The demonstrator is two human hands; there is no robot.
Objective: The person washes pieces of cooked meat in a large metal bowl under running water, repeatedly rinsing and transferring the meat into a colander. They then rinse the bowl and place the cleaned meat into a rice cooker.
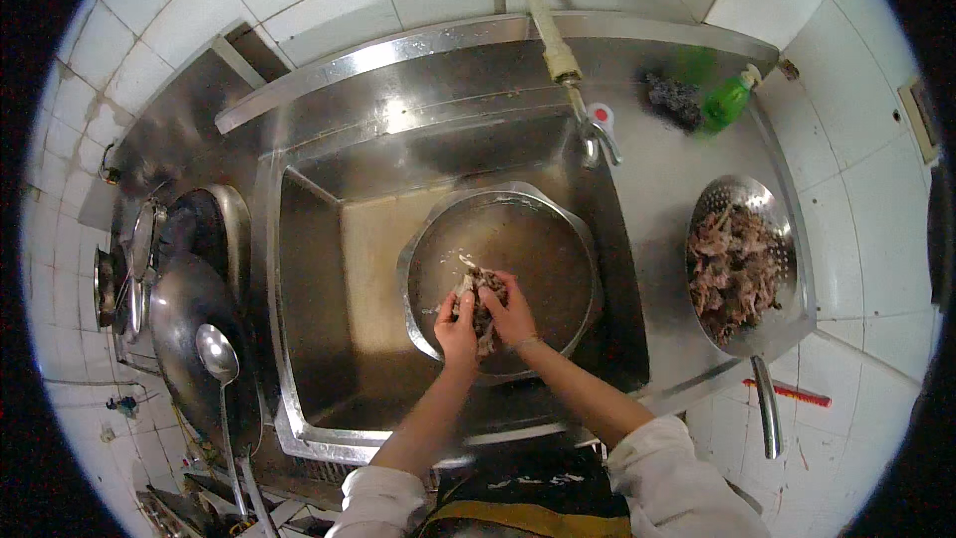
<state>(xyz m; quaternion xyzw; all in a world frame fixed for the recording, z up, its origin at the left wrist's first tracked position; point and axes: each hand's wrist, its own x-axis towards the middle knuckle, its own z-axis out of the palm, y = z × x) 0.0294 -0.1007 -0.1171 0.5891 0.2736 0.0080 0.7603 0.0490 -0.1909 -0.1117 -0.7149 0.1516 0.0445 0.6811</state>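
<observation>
Both hands are together above a wide metal basin [515, 190] that stands inside the stainless-steel sink [310, 291]. Between them is a clump of bony meat [484, 321], with a pale bone end poking out at the top. My left hand [457, 329] grips its left side, thumb pointing up. On the other side my right hand [511, 314] has its fingers curled around the meat. Cloudy liquid appears to fill the basin, and white flecks show near the hands. To the right, a perforated metal strainer ladle [758, 198] holds a heap of similar meat pieces [732, 276].
A tap [576, 101] with a hose reaches over the sink's back right corner. Behind the strainer are a green bottle [726, 104] and a dark scouring pad [674, 99]. At left sit a wok [179, 321] and a long-handled ladle [218, 355]. A tiled wall [321, 7] rises behind.
</observation>
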